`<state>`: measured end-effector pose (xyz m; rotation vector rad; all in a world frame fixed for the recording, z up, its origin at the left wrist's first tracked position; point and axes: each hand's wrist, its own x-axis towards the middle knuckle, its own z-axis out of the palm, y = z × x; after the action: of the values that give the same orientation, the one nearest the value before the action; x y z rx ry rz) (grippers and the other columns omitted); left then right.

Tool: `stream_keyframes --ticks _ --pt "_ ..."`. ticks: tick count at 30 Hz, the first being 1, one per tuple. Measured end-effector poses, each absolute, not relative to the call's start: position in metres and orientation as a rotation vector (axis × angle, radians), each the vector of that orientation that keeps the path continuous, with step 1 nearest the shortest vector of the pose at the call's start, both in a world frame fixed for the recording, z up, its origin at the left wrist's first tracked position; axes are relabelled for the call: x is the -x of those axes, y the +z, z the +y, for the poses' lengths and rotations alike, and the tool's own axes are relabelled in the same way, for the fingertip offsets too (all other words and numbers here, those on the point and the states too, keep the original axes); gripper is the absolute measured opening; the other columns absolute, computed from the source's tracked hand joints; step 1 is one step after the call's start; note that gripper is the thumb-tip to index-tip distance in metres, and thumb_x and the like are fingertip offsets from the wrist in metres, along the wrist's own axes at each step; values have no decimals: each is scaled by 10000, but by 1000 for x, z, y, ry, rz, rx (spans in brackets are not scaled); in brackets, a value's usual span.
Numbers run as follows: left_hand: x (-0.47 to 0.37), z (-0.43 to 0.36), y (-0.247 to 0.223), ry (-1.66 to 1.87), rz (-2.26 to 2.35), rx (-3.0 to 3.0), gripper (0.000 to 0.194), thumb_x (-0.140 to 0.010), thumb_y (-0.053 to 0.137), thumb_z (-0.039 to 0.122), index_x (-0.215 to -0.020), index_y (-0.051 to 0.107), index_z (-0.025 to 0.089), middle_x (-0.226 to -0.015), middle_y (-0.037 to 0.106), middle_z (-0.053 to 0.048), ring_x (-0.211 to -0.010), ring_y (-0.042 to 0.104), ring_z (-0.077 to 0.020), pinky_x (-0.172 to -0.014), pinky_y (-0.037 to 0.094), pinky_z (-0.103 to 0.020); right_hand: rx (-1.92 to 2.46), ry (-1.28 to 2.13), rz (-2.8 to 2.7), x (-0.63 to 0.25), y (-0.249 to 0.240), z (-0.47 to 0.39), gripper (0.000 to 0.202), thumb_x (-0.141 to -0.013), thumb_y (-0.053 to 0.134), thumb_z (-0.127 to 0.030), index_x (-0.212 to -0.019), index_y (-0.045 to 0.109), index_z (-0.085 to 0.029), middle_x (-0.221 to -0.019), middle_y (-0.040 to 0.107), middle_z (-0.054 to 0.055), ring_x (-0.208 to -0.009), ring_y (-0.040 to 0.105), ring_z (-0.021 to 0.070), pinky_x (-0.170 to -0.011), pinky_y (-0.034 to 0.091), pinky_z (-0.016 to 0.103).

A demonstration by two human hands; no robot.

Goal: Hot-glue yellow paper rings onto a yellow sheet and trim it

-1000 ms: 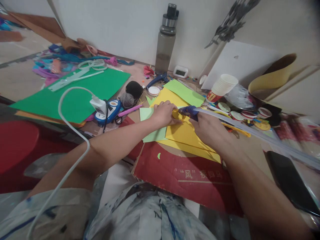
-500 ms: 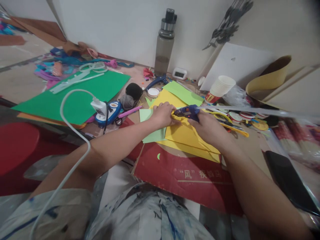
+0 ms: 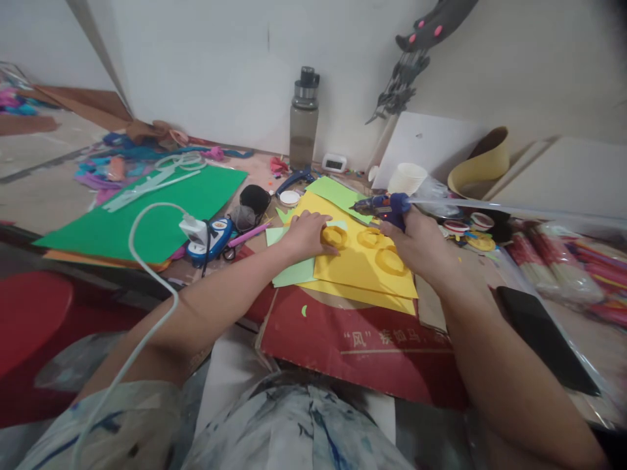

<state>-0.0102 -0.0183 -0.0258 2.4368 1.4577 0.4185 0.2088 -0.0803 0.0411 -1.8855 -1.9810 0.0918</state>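
One yellow ring (image 3: 336, 232) touching left grip (image 3: 307, 237), over yellow paper (image 3: 355, 268).

Left fingers (image 3: 313, 220) cover part of a yellow ring (image 3: 342, 239), right fingers (image 3: 394, 236) the grip of a blue glue gun (image 3: 383, 206). Clock display (image 3: 334, 162) unreadable. Red stool (image 3: 36, 310) cropped at left.

The view came from one camera worn on the person's head, looking forward and down from above the lap, so the patterned clothing (image 3: 294, 431) filled the bottom edge. It sat near enough that both forearms (image 3: 215, 300) stretched inward from the lower part to the left hand (image 3: 306, 236) and right hand (image 3: 421, 241) around mid-picture. Beyond them it faced across the surface (image 3: 260, 164) to a pale wall (image 3: 196, 65), its wide span taking in a red stool (image 3: 29, 307) at left.
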Motion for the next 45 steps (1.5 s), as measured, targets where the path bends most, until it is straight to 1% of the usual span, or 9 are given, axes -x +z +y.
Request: stream_keyframes --ticks 4,12,19,24,28,32,36,40,45 --pt "11 -25 -18 374 1472 -2466 802 -701 787 579 -1369 531 218 -1268 651 -118 -1236 512 -343 -1008 380 -445 1885 43 -1950 -213 44 -87 338 -931 495 -345 -1141 644 -125 -1041 720 182 -968 659 317 -798 470 381" --pt "17 -21 -20 220 1548 -2441 881 -635 745 683 -1340 539 196 -1279 627 -157 -1188 576 -344 -947 453 -399 1958 43 -1824 -222 49 -107 349 -945 472 -332 -1154 636 -106 -1124 707 219 -1031 663 346 -840 474 405" --pt "30 -17 16 -111 1487 -2437 981 -607 763 681 -1417 516 186 -1207 706 -152 -1096 647 -342 -836 484 -366 1913 87 -1769 -236 32 -104 371 -936 468 -354 -1189 616 -128 -1106 712 201 -1035 664 334 -829 486 396" --pt "18 -5 37 142 1365 -2504 433 -865 573 548 -1067 763 216 -1040 769 -83 -965 685 -257 -814 472 -321 1868 100 -1673 -244 19 -97 368 -928 486 -371 -1186 616 -145 -1128 712 200 -1059 656 337 -820 494 397" --pt "-18 1 33 123 1366 -2521 328 -897 559 394 -1038 790 208 -968 781 -66 -886 695 -218 -781 479 -289 1776 102 -1636 -251 8 -92 354 -914 504 -382 -1166 628 -167 -1130 717 183 -1049 658 325 -832 499 399" --pt "-53 7 26 -175 1394 -2513 312 -781 725 357 -1021 798 172 -974 781 -97 -867 705 -226 -762 493 -263 1759 65 -1519 -262 -2 -89 328 -868 539 -397 -1071 664 -172 -1022 731 174 -962 672 343 -807 501 420" --pt "-78 20 21 -388 1462 -2543 405 -613 846 261 -1002 804 157 -970 776 -142 -914 714 -291 -810 523 -317 1656 76 -1525 -270 -2 -89 323 -867 537 -400 -1074 660 -185 -1084 728 178 -996 667 345 -854 498 436" --pt "-93 28 22 -523 1490 -2579 507 -545 901 318 -1022 808 177 -998 779 -143 -979 706 -322 -828 528 -326 1554 112 -1525 -271 2 -91 317 -870 540 -375 -1104 642 -188 -1147 720 170 -1045 660 332 -888 492 437" --pt "-97 25 26 -557 1374 -2637 492 -527 912 370 -969 822 174 -1007 781 -131 -969 704 -313 -798 511 -301 1675 54 -1508 -269 4 -93 333 -866 539 -378 -1101 644 -166 -1062 724 191 -997 667 362 -832 491 436"
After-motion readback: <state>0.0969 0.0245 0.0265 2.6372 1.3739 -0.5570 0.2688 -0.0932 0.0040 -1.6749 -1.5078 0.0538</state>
